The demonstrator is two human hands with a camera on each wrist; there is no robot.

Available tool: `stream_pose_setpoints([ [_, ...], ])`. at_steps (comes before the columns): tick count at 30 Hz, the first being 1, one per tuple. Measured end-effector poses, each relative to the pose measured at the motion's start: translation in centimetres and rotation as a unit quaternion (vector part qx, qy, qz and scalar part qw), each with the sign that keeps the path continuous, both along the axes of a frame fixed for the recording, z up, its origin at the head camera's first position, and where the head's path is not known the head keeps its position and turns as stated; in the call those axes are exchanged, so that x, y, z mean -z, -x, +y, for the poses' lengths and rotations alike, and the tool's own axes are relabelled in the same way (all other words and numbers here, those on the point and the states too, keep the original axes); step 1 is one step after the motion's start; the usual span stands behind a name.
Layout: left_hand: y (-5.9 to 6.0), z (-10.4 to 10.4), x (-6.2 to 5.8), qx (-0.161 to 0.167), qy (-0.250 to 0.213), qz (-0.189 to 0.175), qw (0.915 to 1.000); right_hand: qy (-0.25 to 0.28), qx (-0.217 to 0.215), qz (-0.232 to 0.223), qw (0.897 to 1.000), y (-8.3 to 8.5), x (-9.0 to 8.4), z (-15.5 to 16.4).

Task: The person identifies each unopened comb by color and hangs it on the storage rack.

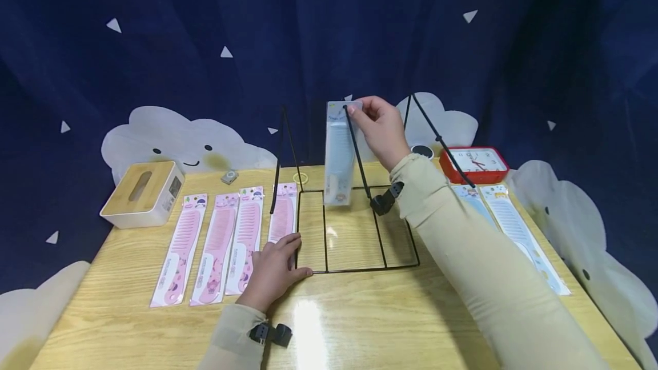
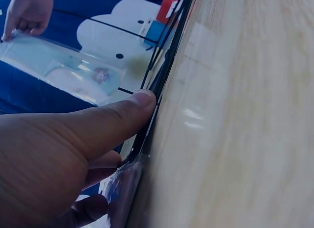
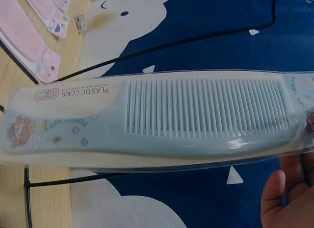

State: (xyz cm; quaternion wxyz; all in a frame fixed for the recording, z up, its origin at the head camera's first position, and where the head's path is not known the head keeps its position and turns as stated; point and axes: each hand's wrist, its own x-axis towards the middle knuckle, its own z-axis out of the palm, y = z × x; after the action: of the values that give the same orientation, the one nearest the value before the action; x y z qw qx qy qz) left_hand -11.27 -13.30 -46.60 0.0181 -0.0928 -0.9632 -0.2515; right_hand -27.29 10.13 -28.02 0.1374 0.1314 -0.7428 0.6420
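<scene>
A packaged light blue comb point(image 1: 338, 153) hangs upright at the top of a black wire rack point(image 1: 354, 227). My right hand point(image 1: 377, 127) pinches its top edge beside the middle rod. The right wrist view shows the blue comb point(image 3: 162, 117) close up in its clear sleeve, with my fingers point(image 3: 287, 193) at its end. My left hand point(image 1: 275, 267) rests flat on the table, pressing the rack's front left corner. In the left wrist view its thumb point(image 2: 122, 115) lies against the black wire point(image 2: 164, 71). Several pink packaged combs point(image 1: 216, 244) lie in a row left of the rack.
A wooden-topped tissue box point(image 1: 144, 192) stands at the back left. A red clock point(image 1: 475, 163) sits at the back right. Two blue packaged combs point(image 1: 514, 227) lie along the right side of the table point(image 1: 360, 324). A small grey clip point(image 1: 229, 176) lies near the back edge.
</scene>
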Motion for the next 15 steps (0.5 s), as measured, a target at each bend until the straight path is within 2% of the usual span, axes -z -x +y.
stream_pose_setpoints([
  [8, -0.1, 0.1, 0.0, 0.001, 0.000, 0.003, 1.0000, -0.013, 0.011, -0.026, 1.000, 0.4, 0.2, 0.5],
  [15, 0.0, 0.0, 0.1, -0.003, 0.001, 0.001, 1.0000, -0.031, 0.021, -0.025, 0.999, 0.3, 1.4, 1.4],
])
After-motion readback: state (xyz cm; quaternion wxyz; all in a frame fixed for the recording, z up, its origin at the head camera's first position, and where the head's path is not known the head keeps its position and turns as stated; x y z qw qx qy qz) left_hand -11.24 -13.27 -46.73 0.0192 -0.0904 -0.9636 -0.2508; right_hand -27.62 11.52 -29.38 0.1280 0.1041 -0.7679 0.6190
